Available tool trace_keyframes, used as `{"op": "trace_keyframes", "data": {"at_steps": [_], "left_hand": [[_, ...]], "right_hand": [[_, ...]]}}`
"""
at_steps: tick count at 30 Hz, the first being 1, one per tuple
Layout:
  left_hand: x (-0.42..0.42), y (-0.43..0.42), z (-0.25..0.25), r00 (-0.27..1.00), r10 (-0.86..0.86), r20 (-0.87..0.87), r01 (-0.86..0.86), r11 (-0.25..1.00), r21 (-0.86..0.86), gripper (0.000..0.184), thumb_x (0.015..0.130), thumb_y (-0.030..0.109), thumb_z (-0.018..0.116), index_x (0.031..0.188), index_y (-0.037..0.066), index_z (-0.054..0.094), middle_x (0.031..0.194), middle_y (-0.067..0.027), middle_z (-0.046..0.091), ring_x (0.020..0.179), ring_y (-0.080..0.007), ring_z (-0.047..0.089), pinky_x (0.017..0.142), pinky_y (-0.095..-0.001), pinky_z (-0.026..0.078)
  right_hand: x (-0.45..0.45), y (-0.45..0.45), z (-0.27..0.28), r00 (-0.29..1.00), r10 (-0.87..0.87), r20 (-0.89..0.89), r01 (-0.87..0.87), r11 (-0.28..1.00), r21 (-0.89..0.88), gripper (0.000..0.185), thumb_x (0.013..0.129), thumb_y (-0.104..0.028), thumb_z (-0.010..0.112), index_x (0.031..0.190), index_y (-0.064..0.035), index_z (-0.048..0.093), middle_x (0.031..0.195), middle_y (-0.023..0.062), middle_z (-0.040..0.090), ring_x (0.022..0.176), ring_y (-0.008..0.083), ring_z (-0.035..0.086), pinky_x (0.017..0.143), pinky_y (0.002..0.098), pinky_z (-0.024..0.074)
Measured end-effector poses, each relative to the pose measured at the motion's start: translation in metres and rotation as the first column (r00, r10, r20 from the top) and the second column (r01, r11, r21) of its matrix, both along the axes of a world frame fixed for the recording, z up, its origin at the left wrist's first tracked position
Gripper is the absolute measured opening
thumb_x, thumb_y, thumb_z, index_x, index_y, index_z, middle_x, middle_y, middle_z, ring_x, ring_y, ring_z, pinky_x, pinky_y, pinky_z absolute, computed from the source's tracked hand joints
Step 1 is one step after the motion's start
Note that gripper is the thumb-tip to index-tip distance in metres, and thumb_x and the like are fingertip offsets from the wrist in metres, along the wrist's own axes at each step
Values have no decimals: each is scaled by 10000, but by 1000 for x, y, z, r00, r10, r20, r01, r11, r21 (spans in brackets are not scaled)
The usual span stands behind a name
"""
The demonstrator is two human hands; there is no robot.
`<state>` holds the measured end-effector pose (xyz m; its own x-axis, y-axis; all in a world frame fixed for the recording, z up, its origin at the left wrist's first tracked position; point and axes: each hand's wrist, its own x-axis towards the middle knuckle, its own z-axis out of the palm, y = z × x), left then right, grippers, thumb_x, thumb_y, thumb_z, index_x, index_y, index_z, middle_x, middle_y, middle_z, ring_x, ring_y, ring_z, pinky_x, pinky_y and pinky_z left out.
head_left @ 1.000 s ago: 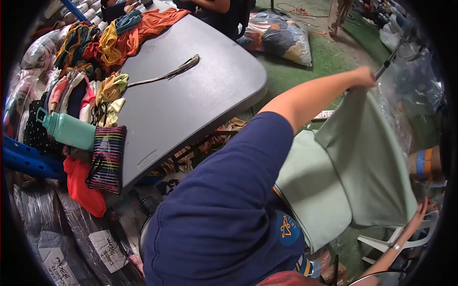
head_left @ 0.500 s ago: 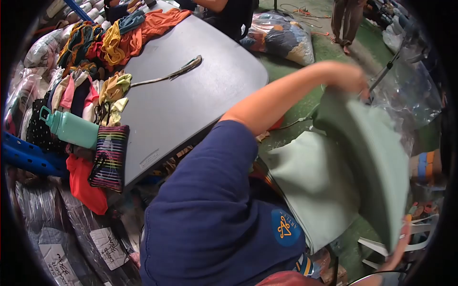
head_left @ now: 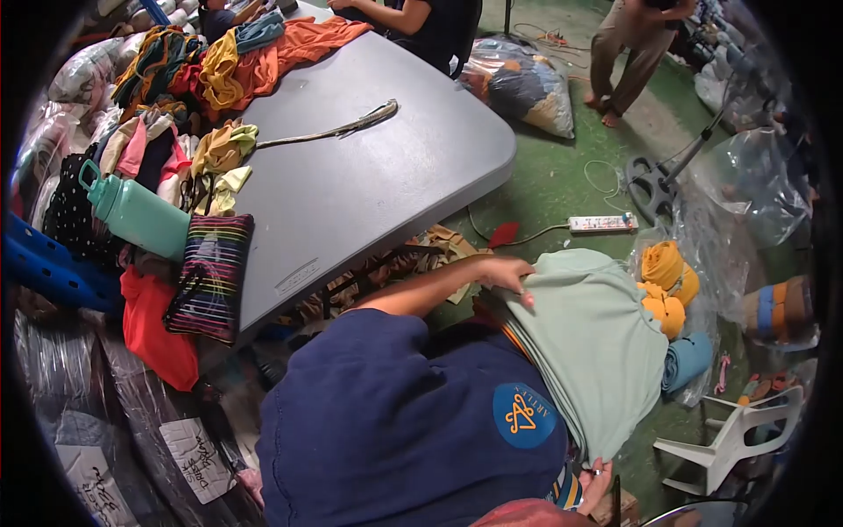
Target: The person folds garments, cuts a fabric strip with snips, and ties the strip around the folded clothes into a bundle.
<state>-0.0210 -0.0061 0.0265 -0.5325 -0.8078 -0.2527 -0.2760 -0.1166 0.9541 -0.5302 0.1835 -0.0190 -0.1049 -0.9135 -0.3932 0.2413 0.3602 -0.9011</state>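
Left hand: in the head view, your bare left hand (head_left: pixel 509 276) pinches one edge of the smooth, pale green fabric sheet (head_left: pixel 597 325), which lies between your two hands
Right hand: your bare right hand (head_left: pixel 596 483) grips the opposite edge with its fingertips
Green sheet: held up and spread a second ago, now lowered, baring the yellow rolled cloth bundles (head_left: pixel 666 272) beyond your hands
Hidden: whatever lies under the sheet, your left palm and your right forearm
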Motion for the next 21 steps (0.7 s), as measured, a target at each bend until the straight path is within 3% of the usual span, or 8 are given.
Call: {"op": "trace_keyframes", "data": {"at_steps": [2, 4, 5, 8, 12, 16, 19, 21], "left_hand": [[11, -4, -10, 995, -93, 34, 92, 995, 34, 537, 671, 392, 693, 997, -11, 550, 889, -80, 584, 826, -134, 516, 695, -274, 414], [21, -2, -11, 981, -180, 71, 174, 982, 76, 497, 677, 369, 694, 985, -1, 571, 891, -71, 594, 832, -121, 515, 711, -270, 410], [25, 1, -10, 981, -184, 63, 181, 982, 48, 457, 695, 360, 681, 960, 1, 583, 864, -68, 597, 824, -115, 516, 725, -270, 405], [29, 8, -20, 992, -120, 28, 121, 993, -3, 406, 739, 347, 640, 951, 4, 591, 857, -56, 596, 836, -105, 512, 752, -264, 391], [24, 10, -6, 965, 142, -221, -161, 984, -72, 340, 821, 324, 545, 943, 8, 577, 855, -15, 561, 843, -89, 482, 752, -263, 371], [4, -13, -2, 927, 284, -246, -314, 945, -91, 284, 868, 279, 483, 763, 16, 460, 696, 30, 374, 719, -57, 353, 657, -236, 333], [-20, -36, 33, 917, 342, -204, -394, 856, -335, 263, 867, 230, 484, 742, 19, 392, 660, 6, 329, 688, -56, 318, 622, -224, 323], [-38, -67, 52, 904, 398, -158, -424, 781, -459, 221, 852, 153, 482, 742, 10, 354, 618, -66, 327, 644, -76, 313, 586, -248, 338]], "right_hand": [[-11, 0, -4, 998, 70, -9, -70, 997, -45, 187, 840, -85, 504, 1019, -32, 490, 830, 27, 499, 686, 85, 446, 580, 214, 366], [9, -3, 20, 883, -252, -395, 266, 964, -21, 161, 846, -109, 506, 984, -27, 517, 811, 22, 482, 694, 59, 411, 583, 190, 324], [-2, -6, 3, 880, -310, -361, 218, 937, -274, 185, 860, -141, 480, 971, 1, 516, 839, 38, 482, 761, 91, 432, 679, 223, 350], [28, -15, 42, 663, -544, -514, 366, 835, -411, 246, 874, -163, 426, 1007, 34, 490, 935, 79, 488, 874, 150, 445, 800, 264, 334], [38, -32, 44, 731, -596, -333, 406, 772, -490, 248, 881, -113, 388, 1057, 60, 415, 1005, 122, 438, 968, 189, 415, 935, 265, 258], [25, -59, 42, 622, -295, -726, 18, 932, -363, 225, 847, -20, 374, 1053, 54, 421, 1053, 132, 434, 958, 197, 441, 905, 273, 308], [28, -102, 97, 615, -357, -703, 60, 911, -409, 288, 810, 29, 359, 1091, 34, 423, 1112, 116, 446, 1086, 208, 413, 991, 330, 280], [9, -139, 114, 536, -343, -771, -72, 891, -447, 291, 881, -135, 422, 1128, 18, 423, 1143, 125, 457, 1067, 215, 409, 951, 317, 284]]}}
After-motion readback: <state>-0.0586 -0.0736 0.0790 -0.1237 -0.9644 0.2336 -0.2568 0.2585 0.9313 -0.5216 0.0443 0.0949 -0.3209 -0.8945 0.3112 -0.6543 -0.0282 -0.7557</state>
